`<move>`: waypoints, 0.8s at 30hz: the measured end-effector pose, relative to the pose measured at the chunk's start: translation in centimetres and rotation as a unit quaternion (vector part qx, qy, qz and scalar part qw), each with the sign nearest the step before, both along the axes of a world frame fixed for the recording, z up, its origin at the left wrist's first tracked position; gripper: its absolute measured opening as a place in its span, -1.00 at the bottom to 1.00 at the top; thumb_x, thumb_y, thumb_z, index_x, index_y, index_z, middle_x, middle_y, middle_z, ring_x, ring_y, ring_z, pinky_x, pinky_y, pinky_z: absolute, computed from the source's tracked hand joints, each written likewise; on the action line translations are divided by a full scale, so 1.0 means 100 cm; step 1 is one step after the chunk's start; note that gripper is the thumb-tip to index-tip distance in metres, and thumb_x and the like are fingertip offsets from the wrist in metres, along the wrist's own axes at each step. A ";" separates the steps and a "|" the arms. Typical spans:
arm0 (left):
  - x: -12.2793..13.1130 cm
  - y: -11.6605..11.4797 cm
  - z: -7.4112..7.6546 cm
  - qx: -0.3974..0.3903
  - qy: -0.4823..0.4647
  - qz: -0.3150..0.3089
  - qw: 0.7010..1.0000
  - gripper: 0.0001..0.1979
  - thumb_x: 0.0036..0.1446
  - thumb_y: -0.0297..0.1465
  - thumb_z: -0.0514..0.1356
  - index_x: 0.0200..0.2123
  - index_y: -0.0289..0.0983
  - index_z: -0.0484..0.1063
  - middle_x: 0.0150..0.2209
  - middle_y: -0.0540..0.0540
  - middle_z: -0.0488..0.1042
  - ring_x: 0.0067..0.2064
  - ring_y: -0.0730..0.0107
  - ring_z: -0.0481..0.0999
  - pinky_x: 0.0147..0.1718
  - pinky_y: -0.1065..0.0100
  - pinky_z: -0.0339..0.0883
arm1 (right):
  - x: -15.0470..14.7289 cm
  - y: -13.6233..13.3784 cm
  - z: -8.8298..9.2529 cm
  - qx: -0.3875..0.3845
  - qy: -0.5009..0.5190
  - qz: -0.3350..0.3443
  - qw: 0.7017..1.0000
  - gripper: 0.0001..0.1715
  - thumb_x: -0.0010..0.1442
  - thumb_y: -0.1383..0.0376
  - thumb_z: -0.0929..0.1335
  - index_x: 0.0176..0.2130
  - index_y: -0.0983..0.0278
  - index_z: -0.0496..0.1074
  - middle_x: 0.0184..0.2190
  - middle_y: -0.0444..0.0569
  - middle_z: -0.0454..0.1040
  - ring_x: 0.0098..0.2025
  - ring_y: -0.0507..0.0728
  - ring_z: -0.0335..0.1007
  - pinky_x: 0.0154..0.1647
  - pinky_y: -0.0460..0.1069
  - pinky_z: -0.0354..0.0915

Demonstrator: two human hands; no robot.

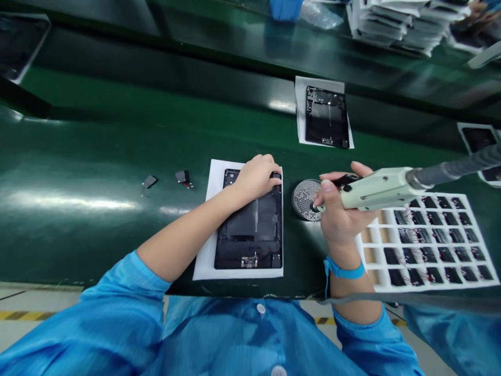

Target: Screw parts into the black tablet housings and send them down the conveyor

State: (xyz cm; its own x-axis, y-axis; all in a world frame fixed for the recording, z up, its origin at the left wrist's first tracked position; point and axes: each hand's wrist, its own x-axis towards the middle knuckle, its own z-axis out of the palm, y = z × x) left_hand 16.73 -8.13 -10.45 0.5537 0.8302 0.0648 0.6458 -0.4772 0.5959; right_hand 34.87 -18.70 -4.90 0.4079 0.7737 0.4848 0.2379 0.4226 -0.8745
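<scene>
A black open-backed tablet lies on a white sheet on the green belt in front of me. My left hand rests on the tablet's far right corner with its fingers curled down onto it. My right hand grips a pale electric screwdriver with a grey cable running off to the right. The driver's tip sits over a round perforated metal screw dish just right of the tablet.
A white grid tray of small black parts lies at the right. Another tablet on a white sheet lies farther along the belt, a third at the right edge. Two small dark parts lie left. Stacked white trays stand far back.
</scene>
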 end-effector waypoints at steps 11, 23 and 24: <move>0.003 0.008 0.001 0.027 0.022 0.013 0.999 -0.81 0.45 -0.36 0.33 -0.10 -0.20 0.80 -0.11 -0.21 0.68 0.03 -0.05 0.62 0.01 0.02 0.40 | -0.038 0.077 -0.008 0.041 0.069 0.017 0.997 -0.36 0.29 0.09 0.57 0.24 0.08 0.39 -0.18 -0.19 0.61 -0.59 -0.05 0.29 -0.53 -0.03 0.33; 0.005 0.010 -0.001 0.026 -0.002 0.002 1.000 -0.84 0.39 -0.44 0.33 -0.20 -0.22 0.77 -0.16 -0.19 0.65 -0.03 0.00 0.60 -0.05 0.09 0.26 | -0.042 0.090 -0.037 0.007 0.004 0.012 1.000 -0.31 0.34 -0.05 0.54 0.30 0.03 0.36 -0.17 -0.16 0.53 -0.57 -0.08 0.28 -0.52 -0.08 0.34; 0.005 0.010 0.000 0.025 -0.006 0.002 1.000 -0.84 0.38 -0.44 0.33 -0.21 -0.22 0.77 -0.17 -0.19 0.65 -0.03 0.00 0.59 -0.05 0.09 0.25 | -0.042 0.090 -0.037 0.000 0.001 0.013 1.000 -0.31 0.35 -0.05 0.54 0.32 0.04 0.35 -0.16 -0.16 0.53 -0.57 -0.08 0.29 -0.52 -0.07 0.36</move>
